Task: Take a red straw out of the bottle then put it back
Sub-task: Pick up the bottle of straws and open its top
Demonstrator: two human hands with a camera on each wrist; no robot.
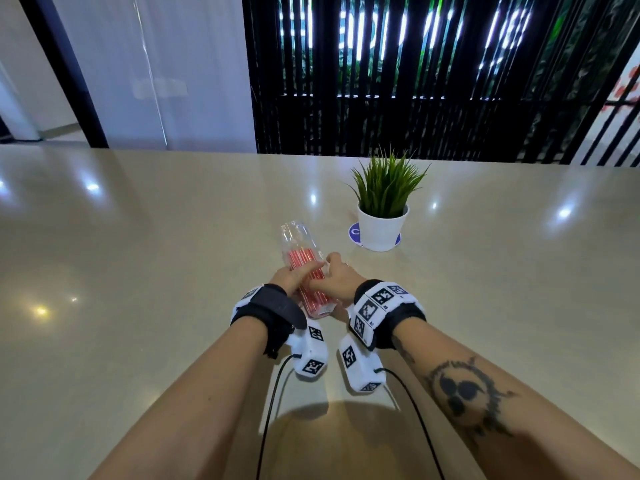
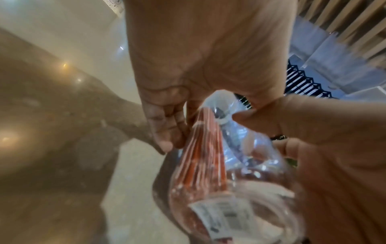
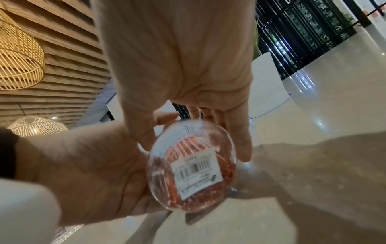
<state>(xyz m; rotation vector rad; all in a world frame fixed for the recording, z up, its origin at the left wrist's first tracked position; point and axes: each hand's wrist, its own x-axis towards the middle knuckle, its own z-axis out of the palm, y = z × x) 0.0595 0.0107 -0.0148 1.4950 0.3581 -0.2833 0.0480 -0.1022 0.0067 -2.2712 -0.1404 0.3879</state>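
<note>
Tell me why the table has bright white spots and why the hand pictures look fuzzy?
Head view: the glossy table mirrors lights as glare spots. Left wrist view: the bottle and left hand are smeared by blur. Right wrist view: softer blur, but the barcode label is visible.

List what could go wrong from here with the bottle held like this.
1. The bottle is tilted, base toward the person, and clear of the table; the smooth plastic could slip from either grip.
2. The left hand and right hand both hold its body, so freeing one to pull a straw leaves a single grip.
3. The red straws are packed tight; pulling one may drag out neighbours.
</note>
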